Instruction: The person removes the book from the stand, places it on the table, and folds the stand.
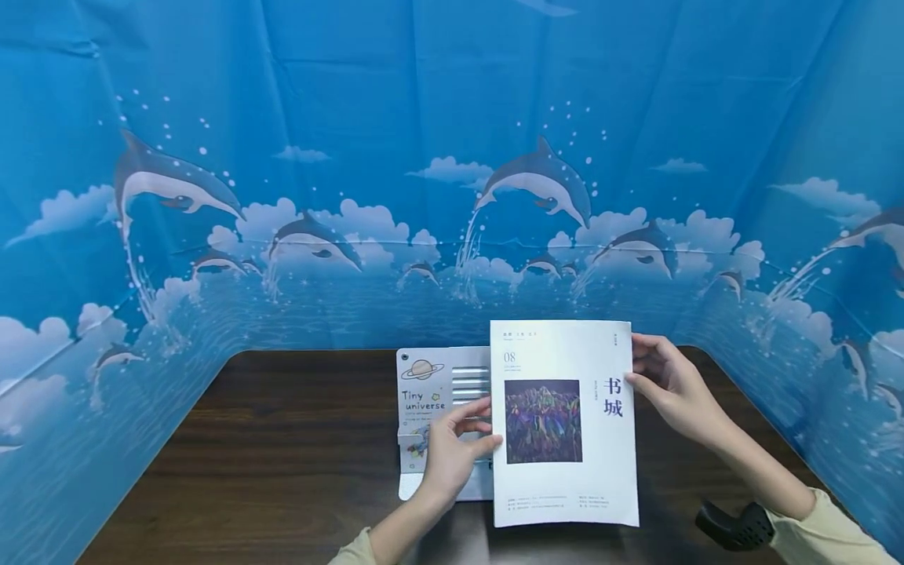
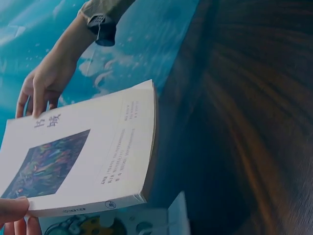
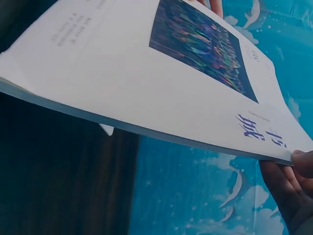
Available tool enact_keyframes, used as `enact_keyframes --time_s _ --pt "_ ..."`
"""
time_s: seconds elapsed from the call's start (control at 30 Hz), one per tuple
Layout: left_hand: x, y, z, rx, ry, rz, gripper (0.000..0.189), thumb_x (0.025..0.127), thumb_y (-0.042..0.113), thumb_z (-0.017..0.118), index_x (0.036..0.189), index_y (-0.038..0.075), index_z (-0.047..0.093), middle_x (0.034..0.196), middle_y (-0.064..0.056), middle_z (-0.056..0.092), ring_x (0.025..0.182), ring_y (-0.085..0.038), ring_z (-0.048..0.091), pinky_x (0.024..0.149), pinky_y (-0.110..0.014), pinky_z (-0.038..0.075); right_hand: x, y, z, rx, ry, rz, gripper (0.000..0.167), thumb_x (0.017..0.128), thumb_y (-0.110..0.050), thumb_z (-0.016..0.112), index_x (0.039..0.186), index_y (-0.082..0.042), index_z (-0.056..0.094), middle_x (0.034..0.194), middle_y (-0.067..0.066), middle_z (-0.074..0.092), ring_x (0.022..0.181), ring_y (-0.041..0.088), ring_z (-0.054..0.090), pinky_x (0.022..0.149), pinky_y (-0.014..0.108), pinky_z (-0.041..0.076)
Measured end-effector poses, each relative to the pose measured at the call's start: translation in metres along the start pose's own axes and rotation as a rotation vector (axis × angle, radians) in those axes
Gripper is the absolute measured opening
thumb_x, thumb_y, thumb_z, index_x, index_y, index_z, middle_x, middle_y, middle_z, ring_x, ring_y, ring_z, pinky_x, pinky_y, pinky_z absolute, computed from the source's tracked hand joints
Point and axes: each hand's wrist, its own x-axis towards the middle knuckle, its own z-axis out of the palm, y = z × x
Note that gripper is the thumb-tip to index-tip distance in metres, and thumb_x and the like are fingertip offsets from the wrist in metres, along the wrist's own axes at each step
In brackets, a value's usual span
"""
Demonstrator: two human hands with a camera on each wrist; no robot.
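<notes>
A white paperback book [image 1: 544, 494] with a dark colourful picture on its cover is held up, front cover showing, between both hands. My left hand [image 1: 450, 455] pinches its left edge, thumb on the cover and fingers behind; the left wrist view shows this edge is the spine. With thumb and fingers, my right hand [image 1: 671, 388] pinches the opposite edge near the top corner. Behind the book, partly hidden by it and by the left hand, stands a white metal book stand [image 1: 417, 377] printed with "Tiny universe" and a ringed planet, with slots in its panel.
A dark brown wooden table [image 1: 268, 447] lies beneath. Blue cloth [image 1: 395, 94] printed with dolphins and clouds surrounds it at the back and sides. A black curved device [image 1: 734, 526] sits at the right wrist, by the pale sleeve.
</notes>
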Motion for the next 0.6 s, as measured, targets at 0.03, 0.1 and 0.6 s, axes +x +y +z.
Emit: enact_keyframes --time_s 0.03,0.1,0.6 --pt "-0.003 0.003 0.002 -0.006 -0.009 -0.005 0.046 0.066 -0.012 0.070 0.109 -0.003 0.061 0.100 -0.016 0.061 0.081 -0.024 0.060 0.066 -0.020 0.052 -0.003 0.002 -0.002 0.001 -0.008 0.014 0.046 0.085 0.008 0.055 0.127 0.008 0.037 0.100 0.010 0.051 0.080 0.010 0.056 0.055 0.019 0.050" --pt "-0.005 0.001 0.008 -0.006 -0.016 -0.018 0.046 0.065 -0.012 0.070 0.110 -0.003 0.061 0.099 -0.015 0.062 0.081 -0.023 0.060 0.065 -0.020 0.052 -0.008 0.005 -0.006 0.012 -0.026 0.049 0.046 0.085 0.008 0.054 0.127 0.008 0.036 0.100 0.007 0.051 0.079 0.009 0.057 0.054 0.021 0.050" --pt "-0.013 -0.021 0.044 -0.075 -0.028 -0.105 0.049 0.061 -0.015 0.072 0.107 0.000 0.064 0.092 -0.006 0.064 0.073 -0.012 0.060 0.061 -0.019 0.052 -0.039 0.026 -0.027 0.006 -0.075 0.264 0.047 0.089 -0.002 0.054 0.130 0.007 0.031 0.099 -0.003 0.053 0.079 0.009 0.059 0.058 0.027 0.053"
